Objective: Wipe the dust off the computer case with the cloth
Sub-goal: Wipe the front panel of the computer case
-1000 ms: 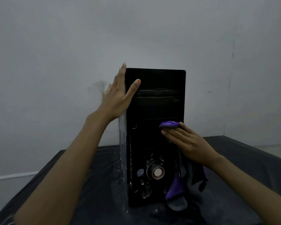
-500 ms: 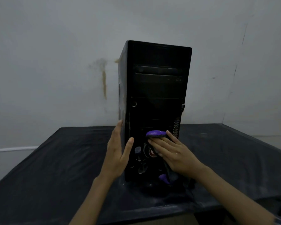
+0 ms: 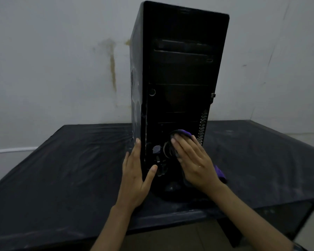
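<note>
Purple cloth lies pressed under the flat right hand low on the case front, mid-frame on the bench, while the open left hand steadies its corner; wiping is underway, and the dusty left side likely comes next

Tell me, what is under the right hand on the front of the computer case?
A purple cloth lies under the right hand, pressed to the computer case; its edges show above the fingertips and beside the wrist. The panel beneath is covered.

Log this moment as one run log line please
phase: wiping lower front | right hand: presses purple cloth on black computer case | left hand: steadies left front edge | case upright on black table
</note>
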